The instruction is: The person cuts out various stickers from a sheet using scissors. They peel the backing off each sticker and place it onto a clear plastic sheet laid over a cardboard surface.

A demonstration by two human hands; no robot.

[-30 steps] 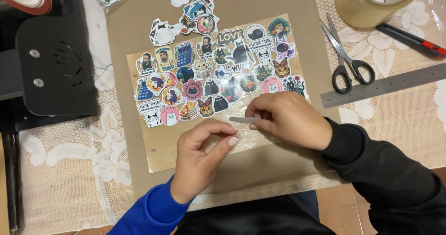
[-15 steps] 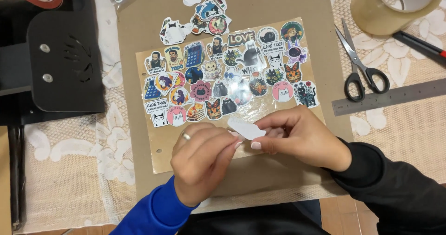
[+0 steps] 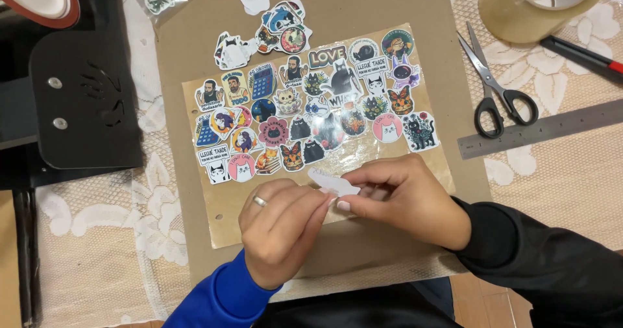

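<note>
Cardboard sheet (image 3: pixel 195 62) on bench, sticker-covered film (image 3: pixel 311 117) at its centre. Tape roll (image 3: pixel 538 7), scissors (image 3: pixel 493 81), ruler (image 3: pixel 538 130) right of cardboard. Left hand (image 3: pixel 282 227), right hand (image 3: pixel 405 201) at cardboard's near edge; fingers of both pinch white sticker (image 3: pixel 332 182).

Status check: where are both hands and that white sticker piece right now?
Left hand and right hand pinch the white sticker piece together. Held over the sticker-covered board. Nothing in the way.

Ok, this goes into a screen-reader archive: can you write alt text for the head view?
Two hands, left hand and right hand, hold a small white sticker piece over a cardboard sheet covered with colourful stickers. Scissors, a metal ruler and a tape roll lie to the right.
</note>
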